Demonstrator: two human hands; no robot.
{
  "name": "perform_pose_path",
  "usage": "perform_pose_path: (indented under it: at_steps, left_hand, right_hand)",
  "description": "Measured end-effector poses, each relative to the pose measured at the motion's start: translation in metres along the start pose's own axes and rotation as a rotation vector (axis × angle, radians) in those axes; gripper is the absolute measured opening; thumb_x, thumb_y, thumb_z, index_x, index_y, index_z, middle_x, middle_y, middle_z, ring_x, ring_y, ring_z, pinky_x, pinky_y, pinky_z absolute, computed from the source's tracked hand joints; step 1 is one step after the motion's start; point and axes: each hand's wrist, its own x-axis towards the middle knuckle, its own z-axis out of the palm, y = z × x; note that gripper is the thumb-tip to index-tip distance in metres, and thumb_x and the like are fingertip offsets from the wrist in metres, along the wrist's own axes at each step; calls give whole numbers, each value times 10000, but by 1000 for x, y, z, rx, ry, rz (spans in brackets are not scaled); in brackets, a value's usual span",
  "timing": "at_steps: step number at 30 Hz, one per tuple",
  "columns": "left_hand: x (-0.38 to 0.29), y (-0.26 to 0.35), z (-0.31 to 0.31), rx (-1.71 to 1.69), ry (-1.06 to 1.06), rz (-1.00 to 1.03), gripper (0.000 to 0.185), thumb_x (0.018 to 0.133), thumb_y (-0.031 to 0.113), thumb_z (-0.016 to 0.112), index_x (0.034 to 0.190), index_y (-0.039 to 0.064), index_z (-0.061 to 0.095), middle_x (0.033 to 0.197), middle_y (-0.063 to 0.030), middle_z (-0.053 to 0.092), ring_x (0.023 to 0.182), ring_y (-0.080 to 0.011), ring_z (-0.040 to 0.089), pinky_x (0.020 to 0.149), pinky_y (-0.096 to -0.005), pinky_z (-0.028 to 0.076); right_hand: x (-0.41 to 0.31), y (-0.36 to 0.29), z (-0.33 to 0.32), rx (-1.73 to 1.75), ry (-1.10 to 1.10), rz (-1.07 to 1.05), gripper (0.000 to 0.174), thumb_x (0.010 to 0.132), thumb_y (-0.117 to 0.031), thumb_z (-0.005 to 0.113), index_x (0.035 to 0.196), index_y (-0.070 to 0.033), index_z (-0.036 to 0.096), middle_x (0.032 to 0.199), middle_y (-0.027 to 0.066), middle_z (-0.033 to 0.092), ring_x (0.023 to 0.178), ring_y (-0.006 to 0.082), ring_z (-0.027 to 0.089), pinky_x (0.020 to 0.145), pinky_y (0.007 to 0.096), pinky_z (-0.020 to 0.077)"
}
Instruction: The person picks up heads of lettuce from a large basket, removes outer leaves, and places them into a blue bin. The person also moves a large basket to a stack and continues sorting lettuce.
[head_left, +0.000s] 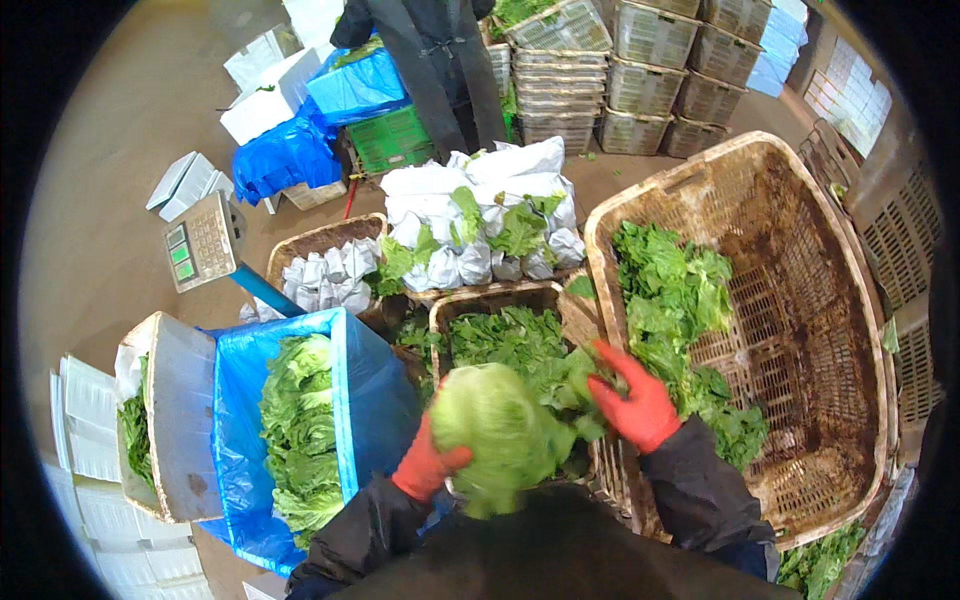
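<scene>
A head of pale green lettuce (491, 431), blurred by motion, is in my left hand (431, 457), which wears a red glove. The glove's thumb and fingers curve around the lettuce's left side. My right hand (637, 405), also gloved in red, hovers by loose outer leaves (574, 382) with thumb and fingers spread apart. Whether it touches a leaf there is unclear. Beneath both hands, a brown plastic crate (495, 292) holds loose green leaves (510, 334). To the left, lettuce heads (300, 427) fill part of a box lined with blue plastic film (247, 450).
A large, dirty plastic basket (840, 337) with lettuce (667, 292) along its left side tilts at my right. Wrapped white bundles (476, 225) lie ahead. A scale display (199, 244) stands left. Beyond are a person (442, 67) in dark clothing and stacked crates (645, 90).
</scene>
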Motion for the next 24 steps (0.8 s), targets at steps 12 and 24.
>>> perform_pose_path:
  at_steps: [12,24]
  left_hand:
    - [-14,-11,16,39,12,45,1179,629,246,944,1580,48,275,1531,-113,428,1391,-252,436,1147,-398,357]
    - [-22,22,8,142,-228,-195,1055,694,190,928,1563,65,343,1520,-111,440,1393,-208,401,1156,-376,343]
  right_hand:
    - [-16,0,39,478,-162,-201,376,917,-61,685,1270,61,642,1198,154,699,1015,195,676,846,328,566]
    - [2,-9,26,382,-350,79,503,921,-38,659,1414,-88,571,1304,153,660,716,103,654,495,272,514]
